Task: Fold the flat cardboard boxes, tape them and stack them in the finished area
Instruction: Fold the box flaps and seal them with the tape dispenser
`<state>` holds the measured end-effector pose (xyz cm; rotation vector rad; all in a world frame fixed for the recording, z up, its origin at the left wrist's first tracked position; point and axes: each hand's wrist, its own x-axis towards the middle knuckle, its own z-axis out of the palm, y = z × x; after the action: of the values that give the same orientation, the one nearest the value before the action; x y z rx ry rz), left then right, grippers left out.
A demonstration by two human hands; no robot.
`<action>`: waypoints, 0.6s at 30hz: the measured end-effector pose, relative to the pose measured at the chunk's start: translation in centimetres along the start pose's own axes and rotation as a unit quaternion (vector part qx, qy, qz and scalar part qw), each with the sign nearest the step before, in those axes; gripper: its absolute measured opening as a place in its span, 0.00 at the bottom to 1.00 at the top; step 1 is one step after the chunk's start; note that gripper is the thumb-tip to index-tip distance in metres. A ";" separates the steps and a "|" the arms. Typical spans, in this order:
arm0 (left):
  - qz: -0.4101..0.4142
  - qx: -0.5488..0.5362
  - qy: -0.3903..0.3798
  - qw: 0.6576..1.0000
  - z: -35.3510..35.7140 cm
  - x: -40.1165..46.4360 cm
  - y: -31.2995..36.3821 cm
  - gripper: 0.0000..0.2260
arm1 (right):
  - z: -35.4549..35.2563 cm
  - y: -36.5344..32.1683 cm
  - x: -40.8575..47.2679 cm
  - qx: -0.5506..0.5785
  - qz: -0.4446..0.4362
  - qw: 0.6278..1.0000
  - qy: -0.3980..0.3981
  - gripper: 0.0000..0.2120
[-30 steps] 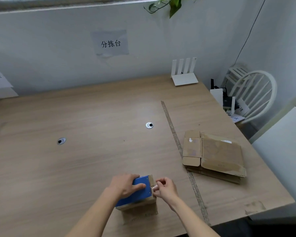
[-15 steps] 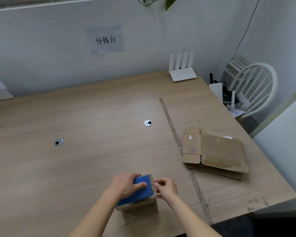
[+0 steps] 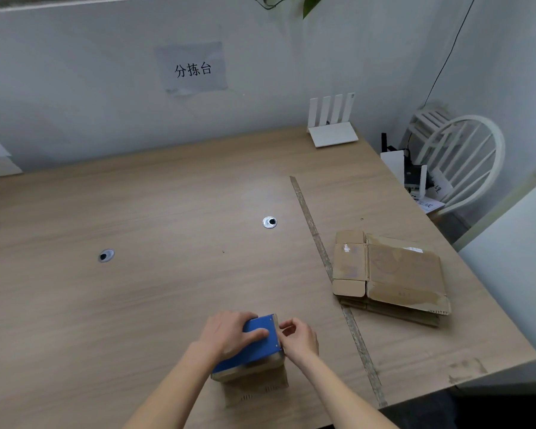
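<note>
A small folded cardboard box (image 3: pixel 256 387) stands near the table's front edge. A flat blue block (image 3: pixel 262 346) lies on top of it. My left hand (image 3: pixel 226 332) grips the block from the left, thumb across its top. My right hand (image 3: pixel 302 339) is at the block's right edge, fingertips pinched together on what looks like a tape end; the piece is too small to make out. A stack of flat cardboard boxes (image 3: pixel 399 274) lies to the right, apart from both hands.
A worn tape line (image 3: pixel 322 252) runs front to back across the wooden table (image 3: pixel 167 289). Two round cable holes (image 3: pixel 269 222) (image 3: pixel 106 255) sit mid-table. A white router (image 3: pixel 331 131) stands at the back edge, a white chair (image 3: pixel 464 156) beyond the right edge.
The view has drifted slightly. My right hand's fingertips have shifted a little along the block's right edge. My left hand and the box stay where they were.
</note>
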<state>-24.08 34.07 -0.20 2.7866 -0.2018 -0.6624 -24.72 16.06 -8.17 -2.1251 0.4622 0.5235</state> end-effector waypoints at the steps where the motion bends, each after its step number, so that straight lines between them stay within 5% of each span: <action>1: 0.004 0.013 -0.002 1.000 -0.1 -0.1 -0.2 0.26 | -0.1 -0.1 0.0 -0.012 -0.008 1.000 0.005 0.09; 12: -0.098 0.075 -0.040 0.992 -1.3 -5.7 -10.2 0.27 | -0.2 -1.1 -0.3 -0.073 -0.029 0.997 0.025 0.08; 18: -0.121 0.002 -0.041 0.992 -0.6 -9.0 -12.7 0.22 | 0.4 -1.6 -0.7 -0.078 -0.045 0.996 0.020 0.08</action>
<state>-30.80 48.10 0.42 2.8156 0.1228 -0.8328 -24.53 17.33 -6.94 -2.2984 0.3552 0.4783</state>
